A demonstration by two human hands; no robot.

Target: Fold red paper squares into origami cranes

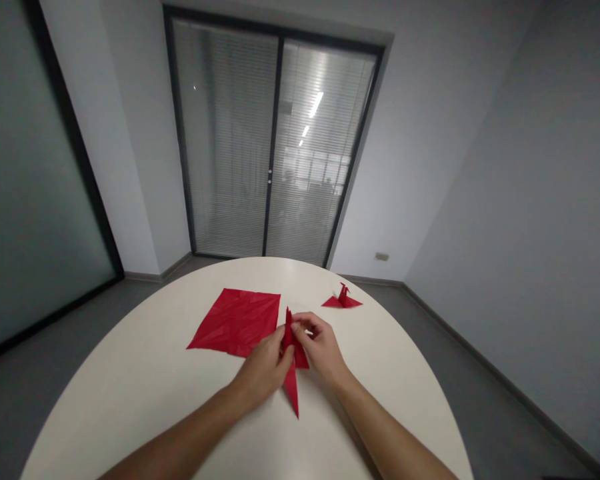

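Both hands are closed on a folded red paper piece (291,387), held above the table. One long point of it hangs down toward me, and a narrow tip sticks up past my fingers. My left hand (266,363) pinches it from the left, thumb on top. On the right side, my right hand (320,343) grips it between thumb and fingers. The folds between the hands are partly hidden. Beyond and to the left lies a creased, unfolded red paper sheet (240,320). A finished-looking red origami crane (343,299) stands at the far right with wings spread.
The round white table (180,407) carries all the paper, and its curved edge runs around in front and at both sides. Behind it stand a glass door with blinds (230,147) and grey walls. A small socket plate (381,257) sits low on the wall.
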